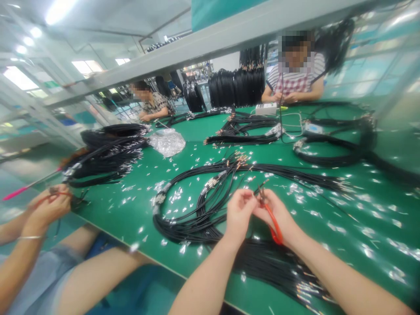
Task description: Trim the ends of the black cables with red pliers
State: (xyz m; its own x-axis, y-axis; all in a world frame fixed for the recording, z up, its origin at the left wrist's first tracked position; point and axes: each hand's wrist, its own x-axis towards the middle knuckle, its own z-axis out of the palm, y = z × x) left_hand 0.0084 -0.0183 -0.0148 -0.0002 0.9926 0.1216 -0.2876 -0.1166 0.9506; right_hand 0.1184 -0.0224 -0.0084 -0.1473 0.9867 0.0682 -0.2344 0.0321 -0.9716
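My left hand (239, 211) is pinched closed on the end of a thin black cable (259, 189) just above the green table (361, 245). My right hand (278, 214) is closed around a small tool with orange-red handles (274, 225), its tip close to the cable end between both hands. Under my hands lie looped bundles of black cables (203, 205) with metal-tipped ends. A further bundle (282, 273) lies beneath my forearms at the near edge.
Small silvery scraps (370, 232) litter the table. A neighbour's hands (49, 208) at the left hold a similar tool beside a large cable pile (108, 155). A clear plastic bag (168, 142) and more cable bundles lie farther back. Two people sit across the table.
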